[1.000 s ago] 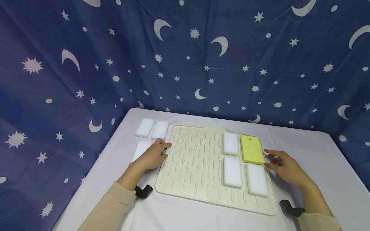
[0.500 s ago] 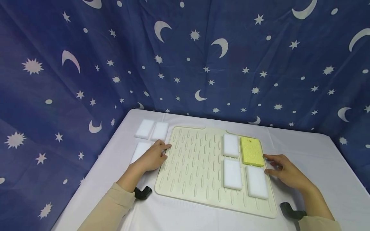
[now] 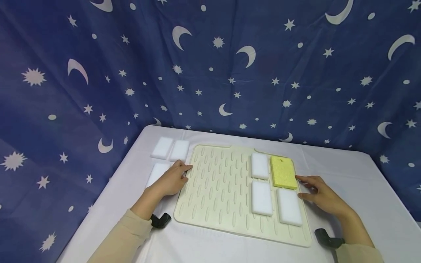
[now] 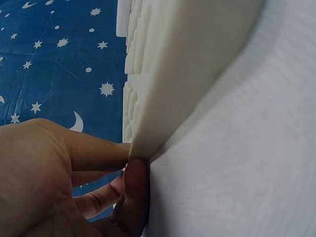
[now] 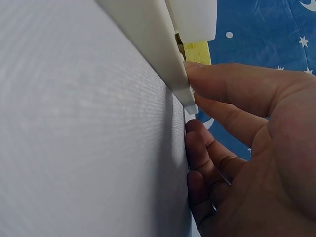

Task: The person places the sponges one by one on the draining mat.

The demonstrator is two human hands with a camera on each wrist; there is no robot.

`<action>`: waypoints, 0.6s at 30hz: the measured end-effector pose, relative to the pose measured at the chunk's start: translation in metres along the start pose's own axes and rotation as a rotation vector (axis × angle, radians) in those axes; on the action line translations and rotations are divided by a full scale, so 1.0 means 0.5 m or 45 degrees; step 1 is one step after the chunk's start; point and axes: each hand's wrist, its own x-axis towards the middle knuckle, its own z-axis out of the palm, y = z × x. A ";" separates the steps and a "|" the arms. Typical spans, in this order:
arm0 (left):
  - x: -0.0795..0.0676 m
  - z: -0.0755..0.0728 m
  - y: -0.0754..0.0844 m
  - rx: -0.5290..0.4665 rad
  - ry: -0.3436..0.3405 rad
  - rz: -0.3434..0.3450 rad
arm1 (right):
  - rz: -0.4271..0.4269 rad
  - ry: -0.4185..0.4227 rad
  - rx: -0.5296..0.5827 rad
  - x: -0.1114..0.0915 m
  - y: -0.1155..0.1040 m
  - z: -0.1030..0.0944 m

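Note:
A cream ridged mat point(image 3: 213, 190) lies on the white-covered table. My left hand point(image 3: 172, 179) touches its left edge; the left wrist view shows the thumb and a bent fingertip close together at the rim. My right hand point(image 3: 320, 191) is at the opposite edge, thumb and index finger apart, beside a yellow sponge point(image 3: 283, 172) on the mat. With the yellow one lie three white sponges: one at the back point(image 3: 260, 166), one in front of it point(image 3: 261, 198) and one at the right point(image 3: 289, 206). No sponge is in either hand.
Left of the mat, two white sponges lie side by side, one at the outer side point(image 3: 162, 147) and one nearer the mat point(image 3: 179, 150). Another white sponge point(image 3: 157, 173) is partly hidden by my left hand. A blue star-and-moon curtain point(image 3: 210, 73) hangs behind the table.
My right hand has slid slightly nearer along the mat's right edge. My left hand, the mat and the sponges keep their places; the head view shifts a little.

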 end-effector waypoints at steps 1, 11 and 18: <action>0.000 0.000 0.000 0.004 0.000 -0.003 | 0.007 0.001 0.004 0.000 0.001 0.001; -0.001 -0.026 0.009 0.005 0.005 0.044 | 0.011 0.001 0.017 -0.001 0.005 -0.003; -0.016 -0.070 0.016 0.018 0.009 0.066 | 0.001 -0.004 0.026 0.000 0.007 0.000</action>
